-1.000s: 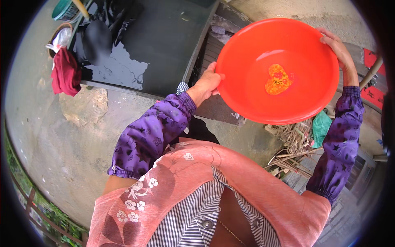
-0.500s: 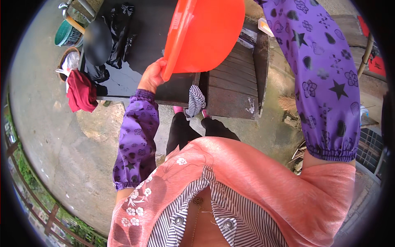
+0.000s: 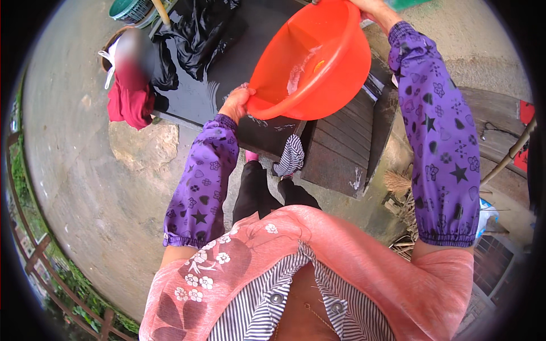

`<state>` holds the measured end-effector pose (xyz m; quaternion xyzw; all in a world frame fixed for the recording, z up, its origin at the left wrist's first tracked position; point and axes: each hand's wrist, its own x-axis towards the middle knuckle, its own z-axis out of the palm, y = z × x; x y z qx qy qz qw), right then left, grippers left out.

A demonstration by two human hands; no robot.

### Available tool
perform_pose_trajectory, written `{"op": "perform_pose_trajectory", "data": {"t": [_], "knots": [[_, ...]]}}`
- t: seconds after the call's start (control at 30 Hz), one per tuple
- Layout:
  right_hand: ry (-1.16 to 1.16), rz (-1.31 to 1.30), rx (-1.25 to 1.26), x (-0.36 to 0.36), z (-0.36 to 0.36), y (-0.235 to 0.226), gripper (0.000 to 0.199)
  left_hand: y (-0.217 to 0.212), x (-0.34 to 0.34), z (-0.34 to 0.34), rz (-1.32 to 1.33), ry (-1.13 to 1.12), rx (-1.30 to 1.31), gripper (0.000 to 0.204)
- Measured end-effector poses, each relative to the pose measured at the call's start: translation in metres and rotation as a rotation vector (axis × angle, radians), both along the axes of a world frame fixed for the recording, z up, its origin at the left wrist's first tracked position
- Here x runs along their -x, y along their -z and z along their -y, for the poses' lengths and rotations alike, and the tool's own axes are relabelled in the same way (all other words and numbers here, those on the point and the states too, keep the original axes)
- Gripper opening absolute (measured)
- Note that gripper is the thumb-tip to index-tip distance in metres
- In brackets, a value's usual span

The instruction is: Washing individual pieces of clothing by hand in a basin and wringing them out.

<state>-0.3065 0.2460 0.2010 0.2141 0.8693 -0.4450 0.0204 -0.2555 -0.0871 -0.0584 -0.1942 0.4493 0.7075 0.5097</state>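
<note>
Site: I log an outdoor household washing yard | Evidence: wet dark stone slab [image 3: 227, 62] on bare concrete ground [image 3: 74, 170] | wet black clothing [image 3: 199, 34] on slab | green basket [image 3: 129, 8] beyond slab | wooden fence [image 3: 34, 256] left of slab
</note>
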Motion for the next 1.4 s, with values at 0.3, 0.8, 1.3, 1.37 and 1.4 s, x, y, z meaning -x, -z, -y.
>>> {"op": "perform_pose_trajectory", "data": {"t": [0.3, 0.8, 1.3, 1.37, 1.4], "knots": [[0.093, -0.015, 0.088, -0.101, -0.046, 0.058, 0.031, -0.030, 0.011, 0.030, -0.107, -0.079, 0.062, 0.025], [0.584, -0.444, 0.421, -0.274, -0.042, 0.164, 0.040, -0.160, -0.027, -0.018, -0.786, -0.091, 0.158, 0.024], [0.565, -0.023, -0.137, -0.346, -0.046, 0.229, 0.039, -0.149, -0.076, -0.080, -1.026, 0.065, 0.283, 0.025], [0.120, -0.256, -0.940, -0.330, -0.039, 0.195, 0.031, -0.156, -0.078, -0.081, -1.063, 0.048, 0.286, 0.025], [0.120, -0.255, -0.936, -0.321, -0.037, 0.190, 0.031, -0.153, -0.077, -0.083, -1.094, 0.065, 0.285, 0.025]]}}
